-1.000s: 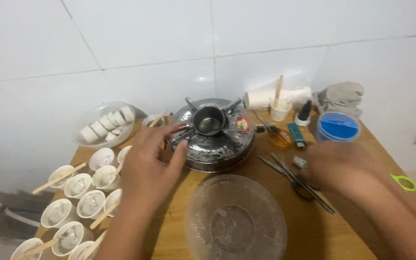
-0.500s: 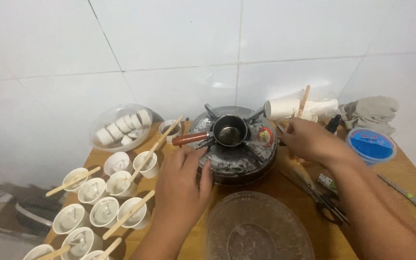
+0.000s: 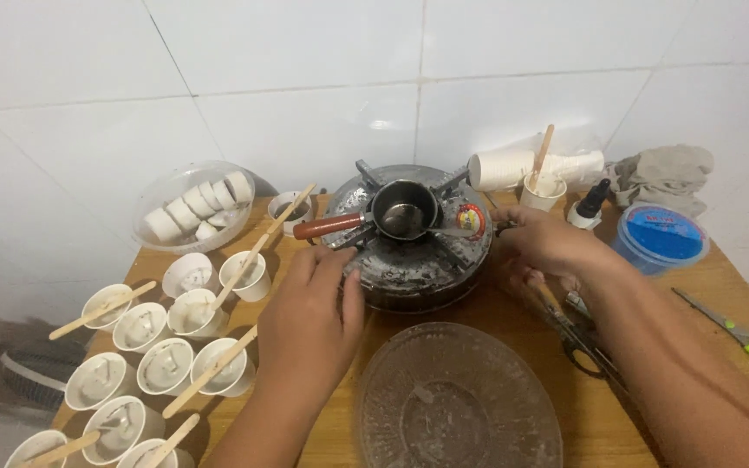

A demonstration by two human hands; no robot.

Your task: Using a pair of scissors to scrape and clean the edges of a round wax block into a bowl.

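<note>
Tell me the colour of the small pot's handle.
Reddish-brown, on the pot atop the stove; the head view shows it.

Round blue-lidded tub (image 3: pixel 659 239) at right, small round red-yellow label (image 3: pixel 470 220) on the stove's top

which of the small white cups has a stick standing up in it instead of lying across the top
The white cup at the back right, just right of the stove beside the sideways stack of cups. Its stick stands nearly upright; the left cluster's sticks lie across the rims.
</note>
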